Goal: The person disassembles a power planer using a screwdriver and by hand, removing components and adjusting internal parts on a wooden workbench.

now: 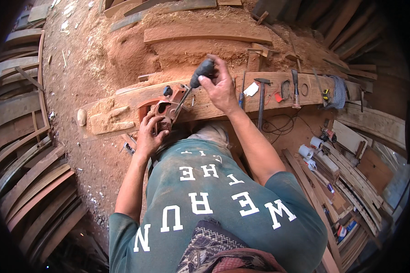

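- Along the long, brown, rough wooden bench board (pixel 278 103): 1 orange-red power planer with a blue-black knob (pixel 172 108), on the left half, directly before the person's body, probably for easy reach by both hands.
- Left hand (pixel 149 134): fingers curled over the planer's near end, gripping its vented housing, apparently to steady it.
- Right hand (pixel 222 91): closed around 1 dark, bulb-handled tool with a thin metal shaft (pixel 202 72). The shaft slants down toward the planer, likely so the tip can meet it; contact is unclear.
- Hand tools, right half of the board: 1 dark-handled hammer with a metal head (pixel 261 101) and 1 wooden-handled chisel with a dark blade (pixel 296 93), spaced apart crosswise, presumably for quick picking.
- Far right of the board: 1 coiled grey-blue rope (pixel 338 92), beside 1 yellow-and-black tape measure (pixel 325 94).
- Containers, ground at right: 2 white, cup-shaped vessels (pixel 305 152), near stacked timber; contents cannot be told.
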`<state>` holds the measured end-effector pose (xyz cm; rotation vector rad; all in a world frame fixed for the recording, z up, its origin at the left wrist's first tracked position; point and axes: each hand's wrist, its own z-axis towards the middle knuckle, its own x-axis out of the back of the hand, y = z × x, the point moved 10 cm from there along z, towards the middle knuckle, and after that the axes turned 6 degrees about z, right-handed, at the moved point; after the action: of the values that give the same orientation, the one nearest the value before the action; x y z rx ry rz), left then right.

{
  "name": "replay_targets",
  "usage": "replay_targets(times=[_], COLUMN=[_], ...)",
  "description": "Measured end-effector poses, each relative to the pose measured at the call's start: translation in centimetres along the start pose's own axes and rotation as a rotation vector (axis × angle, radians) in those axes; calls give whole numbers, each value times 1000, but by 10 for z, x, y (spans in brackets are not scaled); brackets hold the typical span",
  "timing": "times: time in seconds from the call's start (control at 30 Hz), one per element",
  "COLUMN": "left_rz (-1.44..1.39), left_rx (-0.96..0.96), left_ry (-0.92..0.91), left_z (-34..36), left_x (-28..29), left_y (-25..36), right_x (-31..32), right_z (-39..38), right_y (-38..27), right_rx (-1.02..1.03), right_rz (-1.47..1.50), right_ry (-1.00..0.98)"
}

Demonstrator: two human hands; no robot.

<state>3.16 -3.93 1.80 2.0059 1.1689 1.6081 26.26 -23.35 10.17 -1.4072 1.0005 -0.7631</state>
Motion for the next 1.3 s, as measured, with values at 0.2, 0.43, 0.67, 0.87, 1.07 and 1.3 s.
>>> replay_targets(times=[0.2, 0.43, 0.67, 0.87, 1.07, 1.3], left_rz=[25, 7, -4, -7, 0, -2], left_rx=[4, 13, 11, 19, 5, 29], left_ry=[17, 10, 14, 0, 19, 39], left_z=[0, 0, 2, 5, 4, 3], left_x=[5, 6, 9, 9, 8, 9], left_y=[6, 6, 7, 5, 4, 1], right_x=[-19, -26, -35, -40, -56, -64], right_z=[5, 17, 23, 39, 59, 75], right_y=[47, 56, 68, 69, 77, 66], right_rx=[-73, -124, -158, -101, -121, 55], right_rz=[92, 54, -44, -329, -210, -362], right_ry=[-52, -4, 6, -14, -127, -167])
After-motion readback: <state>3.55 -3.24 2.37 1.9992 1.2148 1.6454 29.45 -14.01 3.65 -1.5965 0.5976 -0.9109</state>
